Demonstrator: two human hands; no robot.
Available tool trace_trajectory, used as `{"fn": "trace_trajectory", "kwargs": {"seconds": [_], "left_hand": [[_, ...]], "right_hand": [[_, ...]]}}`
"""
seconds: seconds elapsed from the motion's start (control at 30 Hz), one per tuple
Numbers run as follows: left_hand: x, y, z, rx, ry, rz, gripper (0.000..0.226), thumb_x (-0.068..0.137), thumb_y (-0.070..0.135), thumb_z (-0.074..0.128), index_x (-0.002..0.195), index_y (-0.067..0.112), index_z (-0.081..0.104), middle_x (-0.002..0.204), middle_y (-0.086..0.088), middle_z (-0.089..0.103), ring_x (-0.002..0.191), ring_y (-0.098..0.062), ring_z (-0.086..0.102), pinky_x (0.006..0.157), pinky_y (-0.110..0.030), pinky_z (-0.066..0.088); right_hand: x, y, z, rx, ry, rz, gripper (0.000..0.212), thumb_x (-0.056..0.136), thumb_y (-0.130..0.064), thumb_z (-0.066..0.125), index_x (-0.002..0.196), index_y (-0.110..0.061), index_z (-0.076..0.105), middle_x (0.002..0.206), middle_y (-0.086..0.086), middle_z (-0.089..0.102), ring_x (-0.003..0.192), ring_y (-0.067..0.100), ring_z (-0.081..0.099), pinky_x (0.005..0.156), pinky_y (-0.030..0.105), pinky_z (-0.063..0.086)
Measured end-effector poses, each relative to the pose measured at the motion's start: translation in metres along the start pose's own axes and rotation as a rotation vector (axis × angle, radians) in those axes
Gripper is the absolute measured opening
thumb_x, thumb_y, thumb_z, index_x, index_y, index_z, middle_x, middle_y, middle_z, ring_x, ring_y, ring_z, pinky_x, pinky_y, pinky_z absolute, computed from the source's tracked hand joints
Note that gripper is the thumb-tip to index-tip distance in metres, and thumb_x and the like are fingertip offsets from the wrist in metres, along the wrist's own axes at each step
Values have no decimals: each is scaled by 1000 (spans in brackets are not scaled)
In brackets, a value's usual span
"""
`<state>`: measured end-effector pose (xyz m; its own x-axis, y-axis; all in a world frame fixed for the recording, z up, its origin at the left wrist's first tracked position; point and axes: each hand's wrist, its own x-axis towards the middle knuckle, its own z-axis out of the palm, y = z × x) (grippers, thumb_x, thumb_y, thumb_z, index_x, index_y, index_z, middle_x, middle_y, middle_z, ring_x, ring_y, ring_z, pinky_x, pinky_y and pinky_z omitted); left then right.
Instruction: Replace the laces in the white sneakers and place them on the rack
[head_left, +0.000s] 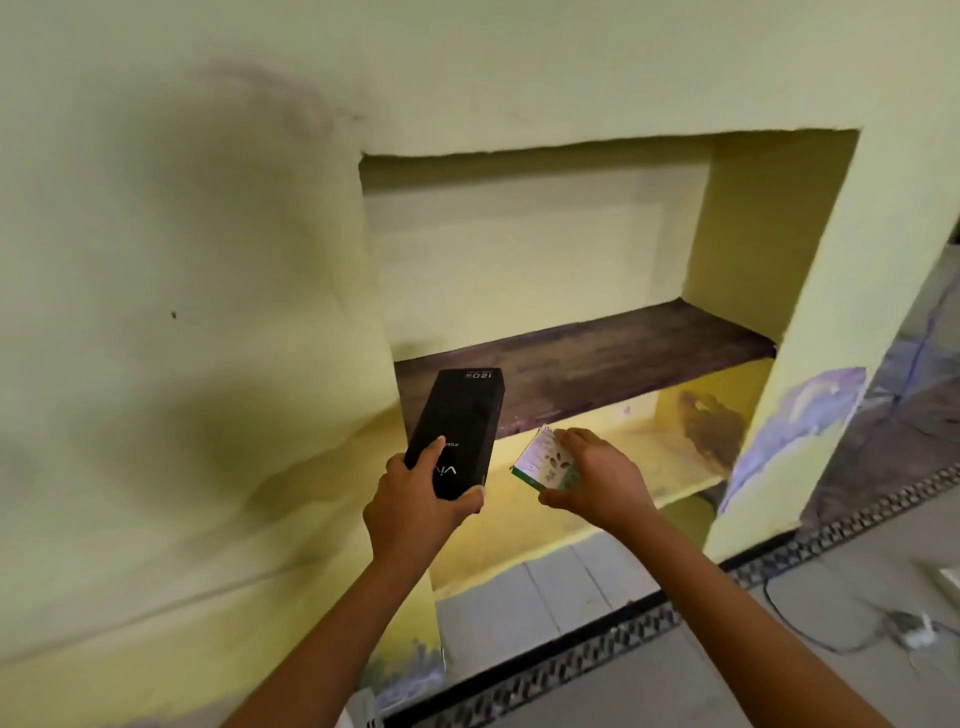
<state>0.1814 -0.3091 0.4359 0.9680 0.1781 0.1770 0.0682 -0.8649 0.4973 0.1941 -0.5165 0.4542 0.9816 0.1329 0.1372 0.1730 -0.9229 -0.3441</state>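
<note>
Black box: a long black cardboard box (457, 431) with white lettering is tilting up towards the dark wooden shelf board (597, 358), its far end overlapping the board's front edge.
Left hand: the left hand (415, 504) is gripping the black box's near end, thumb curling under, forefinger lying straight on top.
Right hand: the right hand (597, 478) is pinching a small white-and-green printed carton (545, 462), fingers curling over it.
Niche: a yellow plastered wall recess (753, 234) is holding the board, with a lower yellow ledge (649, 447) beneath.
Floor: a grey cable (810, 629) is lying at right, possibly joined to a white plug.
Sneakers: none are showing.
</note>
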Motion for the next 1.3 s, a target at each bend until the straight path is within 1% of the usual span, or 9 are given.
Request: {"fn": "trace_trajectory", "kwargs": {"seconds": [0.2,0.4,0.6,0.83,1.0,1.07,1.13,1.2,1.3], "left_hand": [[55,30,31,31,78,-134,76,75,65,58,141,42,27,131,-5,44,115,-22,51,82,-31,46],[116,27,55,72,112,-231,75,76,68,56,140,40,30,134,-9,45,119,-25,49,85,-33,48],[172,26,97,134,110,-240,69,79,61,58,137,34,31,137,-10,37,121,-26,44,88,-32,44],[240,2,117,69,99,-375,68,79,62,58,134,31,34,136,-15,37,119,-30,45,89,-36,44],[248,-8,131,98,111,-399,70,81,60,58,137,27,32,143,-18,28,126,-31,39,95,-35,41],[247,-6,137,139,118,-398,71,84,57,56,141,25,29,150,-20,18,135,-32,28,106,-37,37],[249,-3,135,232,117,-385,70,87,55,53,143,23,26,154,-20,5,143,-33,14,115,-40,23],[253,-6,128,309,74,-319,73,86,57,53,144,25,23,157,-15,-3,145,-30,3,117,-41,11],[264,-13,115,335,-81,-179,84,81,65,53,149,34,14,159,-3,-9,146,-22,-9,117,-42,1]], "right_hand": [[67,39,5,82,-62,-67,78,76,-46,73,140,-23,36,133,-3,49,115,13,53,85,22,48],[145,43,18,132,-112,-128,74,74,-41,76,136,-21,42,129,0,52,111,16,55,84,28,52],[227,39,46,92,-139,-197,72,79,-37,71,140,-21,37,133,1,51,118,16,51,91,27,45],[302,37,66,-3,-232,-239,76,81,-40,68,144,-19,31,137,3,46,118,17,50,91,28,47],[335,36,79,9,-296,-274,81,79,-42,70,145,-18,29,141,3,42,122,20,46,94,31,46],[346,35,84,11,-306,-295,79,80,-41,69,144,-18,31,141,4,42,122,20,47,93,32,46],[355,34,91,-5,-320,-324,80,79,-43,69,145,-19,30,140,3,43,122,20,47,93,32,45],[363,35,95,-13,-333,-351,81,78,-43,69,145,-19,30,141,3,43,123,20,46,94,31,43],[374,35,100,-20,-351,-390,81,79,-42,69,145,-19,29,143,4,41,126,22,43,97,32,40]]}}
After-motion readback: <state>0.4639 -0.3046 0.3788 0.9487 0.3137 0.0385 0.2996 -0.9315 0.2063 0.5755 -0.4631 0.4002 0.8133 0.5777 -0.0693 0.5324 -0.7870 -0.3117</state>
